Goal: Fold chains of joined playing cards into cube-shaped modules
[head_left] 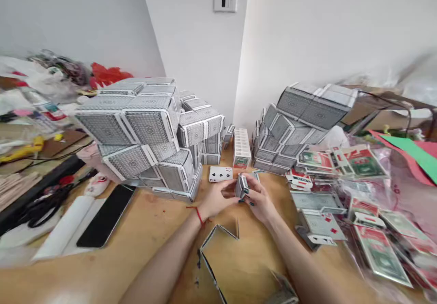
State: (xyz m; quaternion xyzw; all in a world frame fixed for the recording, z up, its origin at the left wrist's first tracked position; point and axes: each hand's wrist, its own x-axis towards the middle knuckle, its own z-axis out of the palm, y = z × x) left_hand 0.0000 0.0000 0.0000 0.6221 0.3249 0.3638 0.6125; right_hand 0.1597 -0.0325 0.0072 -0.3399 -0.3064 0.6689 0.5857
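Observation:
My left hand (218, 199) and my right hand (261, 201) meet at the middle of the wooden table (153, 231), both closed around a small deck of grey-backed playing cards (242, 186). A face-up card (221, 174) lies just beyond my left hand. A red string circles my left wrist. Near me, several cards stand on edge in a zigzag row (218, 238).
Big piles of grey card decks rise at left (143, 131) and right (300, 122), with a white-and-red box (241, 148) between them. Flattened red and green card boxes (341, 163) litter the right side. A black phone (105, 215) lies at left beside clutter.

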